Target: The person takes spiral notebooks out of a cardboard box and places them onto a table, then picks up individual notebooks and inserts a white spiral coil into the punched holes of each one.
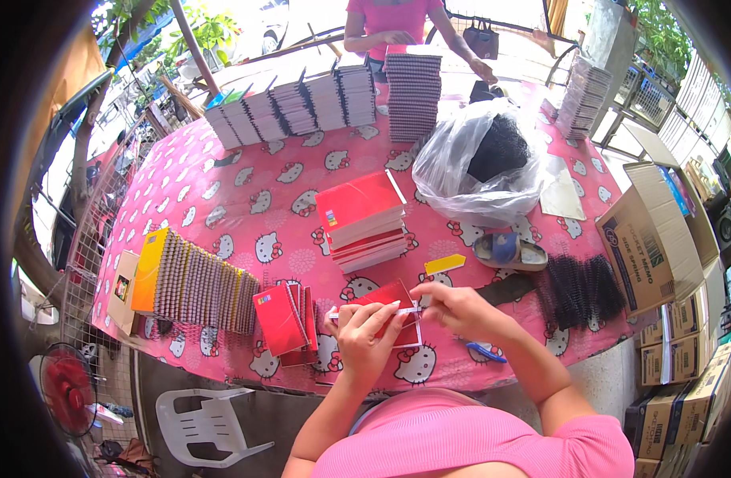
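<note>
A red-covered notebook lies in front of me near the table's front edge, with more red and white edges showing beneath it. My left hand is closed on its near side, fingers pressed together over a thin white edge. At its right edge is my right hand, fingers curled in a pinch; what sits between them is too small to make out. Left of my hands lie several red notebooks in a loose pile. A taller stack of red-covered pads stands just beyond.
Yellow spiral notebooks stand in a row at left. On the right are black spiral wires, a slipper, blue-handled pliers and a cardboard box. A plastic bag and notebook stacks are farther back, near another person.
</note>
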A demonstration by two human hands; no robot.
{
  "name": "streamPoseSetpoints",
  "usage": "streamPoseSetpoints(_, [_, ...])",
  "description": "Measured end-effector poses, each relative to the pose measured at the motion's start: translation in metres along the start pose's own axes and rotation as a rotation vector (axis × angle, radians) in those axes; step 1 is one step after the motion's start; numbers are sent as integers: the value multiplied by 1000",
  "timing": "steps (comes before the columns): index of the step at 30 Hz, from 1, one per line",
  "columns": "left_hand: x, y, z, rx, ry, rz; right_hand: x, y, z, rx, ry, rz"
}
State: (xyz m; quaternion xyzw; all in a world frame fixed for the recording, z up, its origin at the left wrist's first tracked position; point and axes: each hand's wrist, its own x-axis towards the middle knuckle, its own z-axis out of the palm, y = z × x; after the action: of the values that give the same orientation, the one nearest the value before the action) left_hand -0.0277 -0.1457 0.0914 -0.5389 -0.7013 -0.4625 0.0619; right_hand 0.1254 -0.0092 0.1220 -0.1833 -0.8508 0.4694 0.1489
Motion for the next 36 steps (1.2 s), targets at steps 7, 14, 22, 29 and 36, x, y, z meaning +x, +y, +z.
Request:
streamPoseSetpoints(7, [-7,-5,3,61,-26,-24,-3,-4,15,-337,180,-136])
streamPoseSetpoints(14, [-8,-7,4,48,-9,-25,0,-6,23,-341,296,-135])
streamPoseSetpoints(22, [0,2,0,2,-6,33,-3,-11,23,-398,236,-146])
streamPoseSetpoints(29, [9,2,-10,7,-57,61,-44,102,-100,-970,515,450])
streamPoseSetpoints(36, [11,-10,-4,-15,-80,69,-44,122,-109,-581,585,334])
